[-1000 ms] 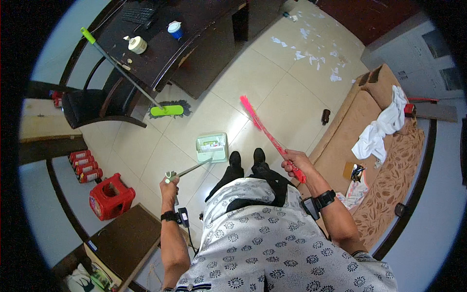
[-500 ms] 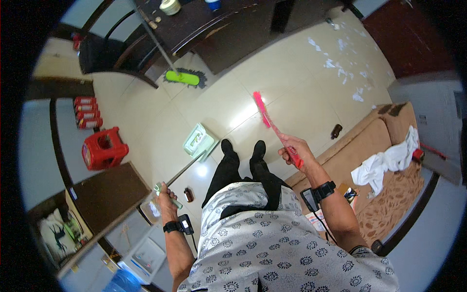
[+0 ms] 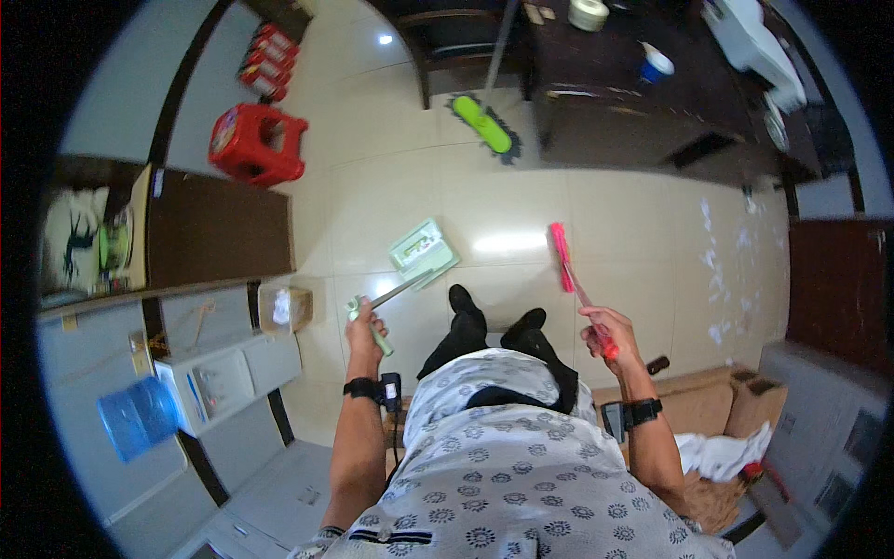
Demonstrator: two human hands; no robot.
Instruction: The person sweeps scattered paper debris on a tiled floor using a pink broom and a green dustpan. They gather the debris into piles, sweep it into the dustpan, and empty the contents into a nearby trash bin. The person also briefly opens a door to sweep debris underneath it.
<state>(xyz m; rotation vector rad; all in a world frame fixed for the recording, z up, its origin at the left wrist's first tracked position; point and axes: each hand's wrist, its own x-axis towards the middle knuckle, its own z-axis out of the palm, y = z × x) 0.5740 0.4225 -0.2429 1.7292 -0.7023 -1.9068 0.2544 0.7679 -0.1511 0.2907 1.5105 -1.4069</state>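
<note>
1. Left hand (image 3: 363,328): fingers wrapped round the pale green handle of a long-poled dustpan (image 3: 421,246); no gap seen in the grip.
2. Right hand (image 3: 610,337): fingers curled about the handle of a pink-red brush (image 3: 562,256), the butt of it showing at the palm.
3. Key relation: the dustpan's pan lies ahead and to the right of the left hand, its pole slanting forward and inward. The brush's long axis runs forward and slightly left from the right hand. Pan and bristles are well apart, tile between; pan to the left, bristles to the right. The left hand is the nearer to the pan.
4. Pan: small pale pieces inside. Cannot tell whether pan or bristles touch the floor (image 3: 372,205).
5. Dark shoes (image 3: 463,300) just behind the pan.
6. White scraps (image 3: 715,333) scattered on the tiles off to the right, well beyond the bristles; right hand nearer to them.
7. Brown bottle (image 3: 657,365) just beside the right forearm in view.
8. Farther out: green-headed mop (image 3: 484,123) ahead, by the dark desk (image 3: 615,126); red stool (image 3: 258,144) ahead-left.
</note>
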